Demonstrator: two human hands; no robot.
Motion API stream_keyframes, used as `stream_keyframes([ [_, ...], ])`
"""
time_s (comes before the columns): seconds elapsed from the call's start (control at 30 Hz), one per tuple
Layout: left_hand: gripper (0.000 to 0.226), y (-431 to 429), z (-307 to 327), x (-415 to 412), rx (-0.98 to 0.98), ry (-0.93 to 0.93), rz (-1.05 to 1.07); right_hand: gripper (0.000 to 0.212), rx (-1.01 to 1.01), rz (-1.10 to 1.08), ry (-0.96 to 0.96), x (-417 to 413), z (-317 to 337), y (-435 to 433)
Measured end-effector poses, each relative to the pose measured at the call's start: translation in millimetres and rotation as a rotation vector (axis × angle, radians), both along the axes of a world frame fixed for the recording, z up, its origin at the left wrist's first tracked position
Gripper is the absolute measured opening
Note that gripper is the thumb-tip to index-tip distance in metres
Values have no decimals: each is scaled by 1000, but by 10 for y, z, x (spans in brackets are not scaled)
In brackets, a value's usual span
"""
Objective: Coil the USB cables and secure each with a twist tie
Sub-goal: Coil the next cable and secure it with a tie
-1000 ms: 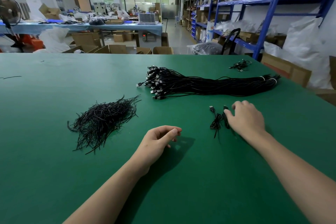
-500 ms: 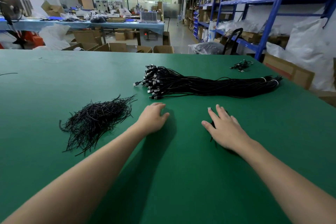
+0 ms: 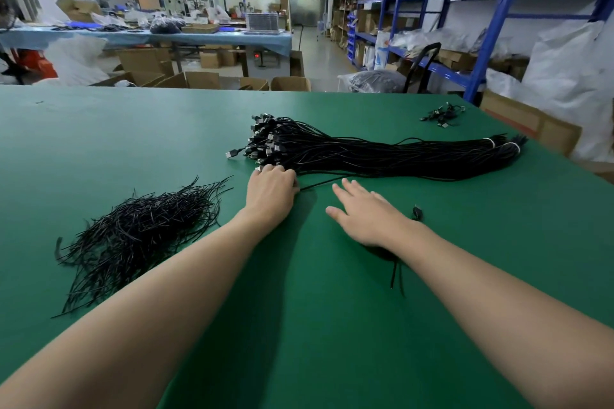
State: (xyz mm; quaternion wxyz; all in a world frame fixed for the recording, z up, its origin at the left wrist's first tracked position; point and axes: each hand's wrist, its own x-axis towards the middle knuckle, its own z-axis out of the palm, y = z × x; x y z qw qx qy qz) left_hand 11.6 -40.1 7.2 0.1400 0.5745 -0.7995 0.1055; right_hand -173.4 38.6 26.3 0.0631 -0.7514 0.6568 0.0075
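A long bundle of black USB cables (image 3: pixel 382 156) lies across the green table (image 3: pixel 315 325), connectors at its left end. My left hand (image 3: pixel 270 191) reaches that connector end, its fingers curled on one USB cable (image 3: pixel 315 183) that trails right from under the hand. My right hand (image 3: pixel 365 212) hovers flat with straight fingers just in front of the bundle. Beneath its wrist lies a coiled, tied cable (image 3: pixel 417 212), mostly hidden, with tie ends sticking out toward me. A loose pile of black twist ties (image 3: pixel 139 232) sits to the left.
A few finished coiled cables (image 3: pixel 442 114) rest near the table's far right corner. Cardboard boxes (image 3: pixel 199 80) stand beyond the far edge, blue shelving (image 3: pixel 478 43) and white sacks on the right. The table's right edge runs close to the bundle's tied end.
My left hand moved forward from the table's middle to the bundle's connector end and closed on a cable. My right hand shifted left, off the coiled cable, which now lies under its wrist.
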Motion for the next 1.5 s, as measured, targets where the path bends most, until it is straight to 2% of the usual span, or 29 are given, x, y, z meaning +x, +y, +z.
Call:
stream_keyframes([
  [0.13, 14, 32, 51, 46, -46, -120, -67, 68, 31, -57, -39, 128, -49, -187],
  [0.27, 25, 59, 173, 187, -67, -202, -117, 68, -64, -56, -94, 251, -86, -265],
  [0.37, 32, 102, 287, 301, -52, -178, -130, 67, -136, -81, -212, 317, -97, -267],
  [0.47, 25, 191, 396, 443, -53, -103, -123, 60, -209, -146, -430, 316, -70, -265],
  [0.53, 27, 277, 454, 532, -38, -47, -111, 52, -269, -184, -468, 298, -28, -255],
  [0.67, 27, 556, 504, 611, 147, 132, -115, 21, -388, -160, -482, 345, 69, -195],
  [0.77, 15, 805, 465, 629, 284, 256, -170, 12, -481, -9, -481, 525, 229, -83],
  [0.9, 11, 1142, 461, 637, 334, 517, -257, 22, -538, 153, -417, 817, 501, 76],
  [1.0, 12, 1397, 562, 684, 368, 796, -354, 25, -591, 171, -397, 871, 717, 218],
  [1.07, 13, 1551, 667, 750, 362, 957, -443, 29, -604, 159, -313, 843, 855, 333],
  [1.13, 14, 1670, 787, 803, 329, 1039, -504, 30, -618, 165, -185, 823, 970, 450],
  [1.2, 14, 1756, 894, 826, 269, 1080, -509, 30, -624, 198, -189, 823, 1047, 589],
  [1.27, 14, 1819, 959, 823, 215, 1159, -473, 39, -665, 143, -419, 814, 1080, 762],
  [1.33, 15, 1874, 984, 798, 171, 1228, -415, 24, -737, -11, -690, 792, 1042, 941],
  [1.37, 15, 1899, 981, 775, 154, 1228, -395, 15, -669, -68, -829, 785, 1004, 1026],
  [1.4, 14, 1921, 965, 744, 144, 1209, -377, 24, -508, -88, -997, 795, 965, 1101],
  [1.47, 10, 1970, 906, 667, 151, 1138, -346, 49, -59, -73, -1354, 845, 859, 1240],
  [1.5, 7, 2002, 873, 622, 154, 1091, -338, 55, 84, -75, -1480, 856, 812, 1285],
])
